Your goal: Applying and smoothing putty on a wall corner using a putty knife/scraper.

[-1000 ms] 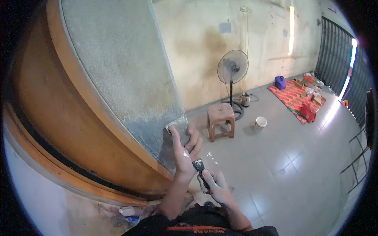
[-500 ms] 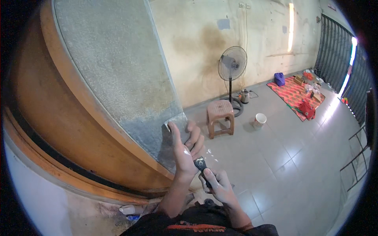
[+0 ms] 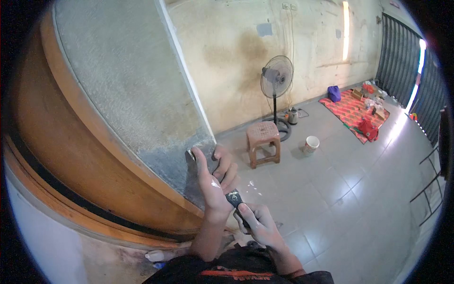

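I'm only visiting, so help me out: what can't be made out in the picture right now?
All in the head view:
Black-handled tool: its far part is mostly covered by the left hand, its near end partly by the right hand.
Blue thing: mostly hidden by the black shirt.
Small items on the patterned mat: too small to identify.
Dark object: cut off by the right rim.

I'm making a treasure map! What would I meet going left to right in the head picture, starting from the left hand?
Left hand → brown stool → white bucket → purple bag → red bag
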`<state>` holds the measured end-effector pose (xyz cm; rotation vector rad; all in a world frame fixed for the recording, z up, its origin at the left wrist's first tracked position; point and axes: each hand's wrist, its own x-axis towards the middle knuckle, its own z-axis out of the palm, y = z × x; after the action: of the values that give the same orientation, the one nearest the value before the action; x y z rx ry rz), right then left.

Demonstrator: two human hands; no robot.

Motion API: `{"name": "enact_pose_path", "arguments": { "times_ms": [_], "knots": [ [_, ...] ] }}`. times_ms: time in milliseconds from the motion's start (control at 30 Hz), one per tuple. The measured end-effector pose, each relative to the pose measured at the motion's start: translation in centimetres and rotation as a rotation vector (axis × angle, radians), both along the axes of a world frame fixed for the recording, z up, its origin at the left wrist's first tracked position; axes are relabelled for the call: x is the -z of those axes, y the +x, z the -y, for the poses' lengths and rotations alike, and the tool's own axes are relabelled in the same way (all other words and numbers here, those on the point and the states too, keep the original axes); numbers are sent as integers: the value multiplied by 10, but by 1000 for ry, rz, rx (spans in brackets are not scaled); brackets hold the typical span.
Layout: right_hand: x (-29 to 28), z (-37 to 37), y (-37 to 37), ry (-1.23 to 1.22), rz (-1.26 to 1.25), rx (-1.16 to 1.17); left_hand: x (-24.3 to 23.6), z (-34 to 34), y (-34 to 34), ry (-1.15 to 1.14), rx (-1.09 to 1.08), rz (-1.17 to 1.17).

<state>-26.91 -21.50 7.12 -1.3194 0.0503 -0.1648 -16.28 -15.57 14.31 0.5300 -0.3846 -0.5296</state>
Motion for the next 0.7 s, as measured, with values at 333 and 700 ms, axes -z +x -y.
{"name": "enact_pose_path", "arguments": {
  "times_ms": [333,700],
  "knots": [
    [-18,1,9,-99,30,35,-13,0,10,-44,-12,69],
    [23,-8,3,-69,-27,100,25,-4,8,-45,54,20]
  ]
}}
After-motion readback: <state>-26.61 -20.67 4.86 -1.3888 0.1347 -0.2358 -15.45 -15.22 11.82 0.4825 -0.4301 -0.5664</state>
